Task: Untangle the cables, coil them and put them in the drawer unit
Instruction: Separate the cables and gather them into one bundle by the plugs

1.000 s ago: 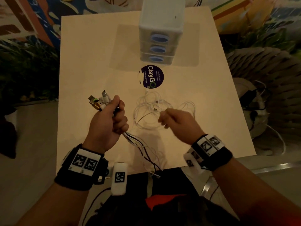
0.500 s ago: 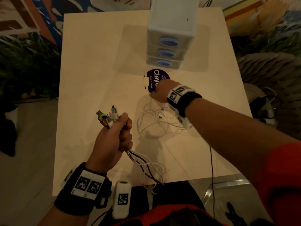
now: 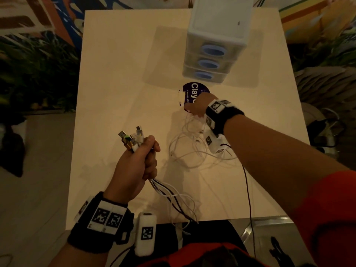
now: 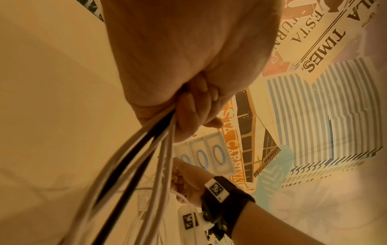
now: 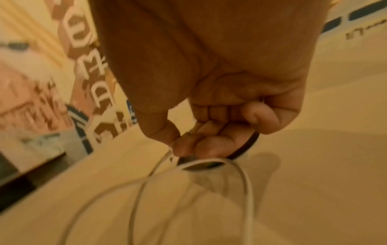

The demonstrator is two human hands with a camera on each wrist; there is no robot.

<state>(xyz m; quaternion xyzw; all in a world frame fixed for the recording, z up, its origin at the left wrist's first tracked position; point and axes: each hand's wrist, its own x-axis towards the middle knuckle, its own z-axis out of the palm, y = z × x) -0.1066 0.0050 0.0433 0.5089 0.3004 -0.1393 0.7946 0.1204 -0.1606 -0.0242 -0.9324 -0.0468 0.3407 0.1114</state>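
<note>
My left hand (image 3: 141, 160) is fisted round a bundle of white and black cables (image 3: 171, 197), whose plug ends (image 3: 131, 138) stick out above the fist; the strands (image 4: 134, 165) trail off the table's near edge. A loose tangle of white cable (image 3: 192, 149) lies mid-table. My right hand (image 3: 198, 106) has reached out past that tangle and pinches a white cable (image 5: 247, 182) between thumb and fingers, over the round purple sticker (image 3: 189, 93). The white drawer unit (image 3: 215, 45) stands at the table's far side, its three drawers closed.
The pale table (image 3: 115, 74) has bare surface on its left half. A woven wicker piece (image 3: 323, 87) and a heap of other cables (image 3: 325, 132) sit off the right edge. A painted mural wall (image 3: 38, 20) lies behind.
My right hand went from the near side of the loose tangle out to its far side by the purple sticker and pinched a strand there. The left fist holds its bundle as before.
</note>
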